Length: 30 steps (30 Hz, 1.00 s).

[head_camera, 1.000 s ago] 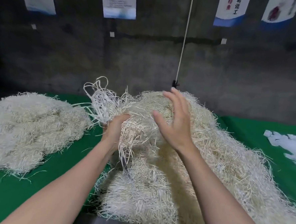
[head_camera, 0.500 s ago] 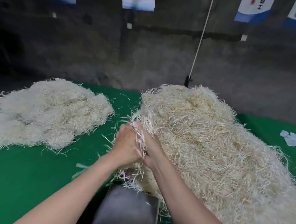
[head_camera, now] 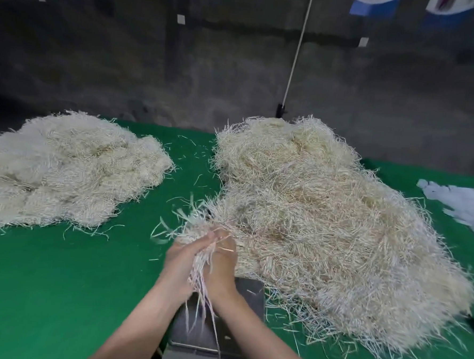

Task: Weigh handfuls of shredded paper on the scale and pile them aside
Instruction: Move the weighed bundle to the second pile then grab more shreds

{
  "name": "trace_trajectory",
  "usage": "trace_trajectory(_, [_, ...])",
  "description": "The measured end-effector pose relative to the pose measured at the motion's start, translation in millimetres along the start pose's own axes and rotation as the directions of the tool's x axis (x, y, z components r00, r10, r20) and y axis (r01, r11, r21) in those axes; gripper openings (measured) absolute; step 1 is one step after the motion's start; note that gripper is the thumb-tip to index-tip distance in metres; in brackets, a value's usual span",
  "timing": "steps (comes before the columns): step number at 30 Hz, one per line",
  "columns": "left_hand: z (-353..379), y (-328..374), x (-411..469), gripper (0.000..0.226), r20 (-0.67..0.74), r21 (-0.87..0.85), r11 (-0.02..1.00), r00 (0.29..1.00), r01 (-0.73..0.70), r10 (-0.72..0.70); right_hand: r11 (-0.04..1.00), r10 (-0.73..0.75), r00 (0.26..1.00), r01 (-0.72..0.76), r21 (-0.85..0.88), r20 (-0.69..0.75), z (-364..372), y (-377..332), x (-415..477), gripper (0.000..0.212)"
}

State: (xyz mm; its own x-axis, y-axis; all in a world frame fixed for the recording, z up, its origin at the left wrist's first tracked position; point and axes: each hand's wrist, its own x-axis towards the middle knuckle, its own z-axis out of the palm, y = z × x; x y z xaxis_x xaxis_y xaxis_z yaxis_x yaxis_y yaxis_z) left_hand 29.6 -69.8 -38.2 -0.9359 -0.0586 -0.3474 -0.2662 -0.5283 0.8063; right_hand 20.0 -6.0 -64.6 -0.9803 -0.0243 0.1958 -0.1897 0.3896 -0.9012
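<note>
A handful of shredded paper is squeezed between my left hand and my right hand, which press together around it. Strands fan out above the fingers and hang down below the palms. Both hands hover just above the grey metal scale, whose platform shows beneath my wrists with a few loose strips on it. The large source heap of shredded paper lies directly to the right, touching the scale's edge. A second, flatter pile sits on the left of the green table.
White paper scraps lie at the table's right edge. A white cord runs down the dark concrete wall behind the heap. Bare green cloth shows between the left pile and the scale.
My hands came together around a handful pulled from the big heap and lowered toward me, over the scale. The camera tilted down, bringing more of the scale into view.
</note>
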Motion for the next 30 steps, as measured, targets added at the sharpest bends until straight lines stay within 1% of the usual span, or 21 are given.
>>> trace_trajectory(2, [-3,4,7,0.092,-0.155,0.032,0.999,0.987,-0.026,0.03,0.995,-0.039,0.993,0.048,-0.084,0.11,0,1,-1,0.035])
trace_trajectory(3, [-4,5,10,0.093,-0.185,0.058,0.998,0.981,-0.041,0.051,0.996,-0.083,0.983,0.086,-0.008,0.161,-4,3,0,0.047])
trace_trajectory(4, [-5,8,12,0.091,-0.208,0.104,0.993,0.975,-0.057,0.078,0.99,-0.091,0.974,0.066,0.127,0.209,-10,2,2,0.066])
trace_trajectory(6, [-6,18,14,0.086,-0.228,0.215,0.972,0.963,-0.098,0.147,0.957,-0.001,0.96,-0.079,0.278,0.28,-25,3,6,0.101])
trace_trajectory(7, [-7,24,15,0.085,-0.222,0.241,0.962,0.958,-0.128,0.183,0.942,0.048,0.955,-0.141,0.306,0.291,-34,6,9,0.106])
trace_trajectory(9, [-7,41,19,0.082,-0.201,0.278,0.942,0.947,-0.191,0.251,0.912,0.123,0.938,-0.235,0.336,0.323,-54,18,17,0.094])
trace_trajectory(10, [-4,51,20,0.081,-0.187,0.296,0.929,0.94,-0.221,0.284,0.921,0.158,0.915,-0.273,0.278,0.372,-61,24,20,0.083])
trace_trajectory(13, [7,75,26,0.08,-0.144,0.315,0.907,0.93,-0.281,0.339,0.966,0.246,0.808,-0.249,-0.067,0.535,-57,40,16,0.045])
trace_trajectory(14, [12,83,27,0.08,-0.132,0.317,0.903,0.929,-0.29,0.344,0.968,0.251,0.802,-0.223,-0.118,0.542,-46,41,10,0.028])
trace_trajectory(15, [17,89,28,0.081,-0.123,0.315,0.903,0.931,-0.291,0.343,0.966,0.254,0.819,-0.243,-0.09,0.515,-34,40,4,0.018])
trace_trajectory(16, [21,94,29,0.081,-0.118,0.313,0.904,0.933,-0.291,0.341,0.951,0.27,0.839,-0.308,0.005,0.472,-22,36,-1,0.018])
trace_trajectory(17, [24,97,31,0.08,-0.116,0.304,0.91,0.937,-0.282,0.329,0.875,0.318,0.843,-0.437,0.209,0.433,-10,32,-3,0.02])
trace_trajectory(18, [26,98,32,0.079,-0.115,0.29,0.917,0.942,-0.272,0.316,0.658,0.402,0.807,-0.583,0.476,0.432,1,26,0,0.019])
trace_trajectory(19, [26,98,33,0.077,-0.109,0.281,0.924,0.948,-0.259,0.299,0.356,0.464,0.744,-0.653,0.668,0.48,9,21,6,0.017])
trace_trajectory(20, [26,97,34,0.074,-0.101,0.289,0.925,0.953,-0.248,0.287,0.108,0.471,0.698,-0.653,0.749,0.54,16,13,12,0.017])
trace_trajectory(21, [25,95,34,0.07,-0.087,0.315,0.917,0.955,-0.245,0.285,-0.034,0.448,0.691,-0.62,0.784,0.567,18,4,17,0.017])
trace_trajectory(22, [23,92,33,0.069,-0.07,0.339,0.906,0.954,-0.252,0.291,-0.1,0.438,0.709,-0.573,0.813,0.553,15,-6,22,0.02])
trace_trajectory(25, [17,80,34,0.083,-0.031,0.351,0.886,0.941,-0.304,0.336,-0.144,0.393,0.799,-0.435,0.889,0.455,-11,-31,45,0.03])
trace_trajectory(27, [13,70,35,0.085,0.054,0.378,0.875,0.951,-0.303,0.306,-0.137,0.36,0.823,-0.418,0.898,0.438,-27,-40,58,0.029])
trace_trajectory(29, [7,59,33,0.081,0.229,0.449,0.856,0.959,-0.256,0.167,0.016,0.428,0.802,-0.468,0.883,0.417,-36,-44,57,0.029])
trace_trajectory(30, [4,52,31,0.082,0.313,0.477,0.851,0.947,-0.219,0.068,0.099,0.424,0.818,-0.47,0.877,0.39,-38,-38,54,0.031])
